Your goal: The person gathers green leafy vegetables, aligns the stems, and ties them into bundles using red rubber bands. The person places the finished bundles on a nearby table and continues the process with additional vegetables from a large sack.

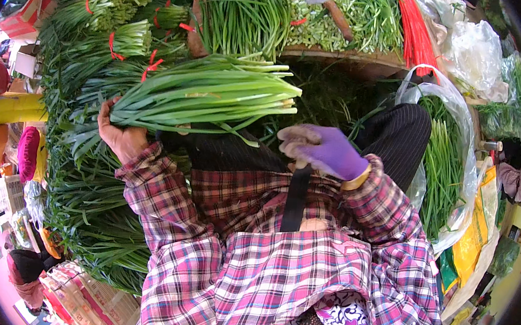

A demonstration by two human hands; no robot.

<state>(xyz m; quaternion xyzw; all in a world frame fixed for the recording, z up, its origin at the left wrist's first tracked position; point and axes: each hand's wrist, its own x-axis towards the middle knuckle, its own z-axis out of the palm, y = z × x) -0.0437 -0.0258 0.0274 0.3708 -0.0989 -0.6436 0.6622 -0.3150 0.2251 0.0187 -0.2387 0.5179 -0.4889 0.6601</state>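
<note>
A loose bunch of garlic chives (211, 92) lies across my lap, its pale cut ends pointing right. My bare left hand (120, 132) holds it by the leafy end, the fingers partly hidden under the leaves. To the right of the cut ends is my right hand (320, 149), in a purple glove with greyish fingers. Nothing shows in that hand, and its fingers point left, slightly bent. A black strap (295, 199) hangs just below the glove. Past the bunch, more loose chives (244, 15) rest on a round wooden board (346, 55).
On the left are bundles with red ties (128, 41) on a large heap of chives (99, 222). A cleaver (323, 1) lies on chopped stems at the board's far side, near red tie strips (416, 32). A clear plastic bag (462, 191) at right contains chives.
</note>
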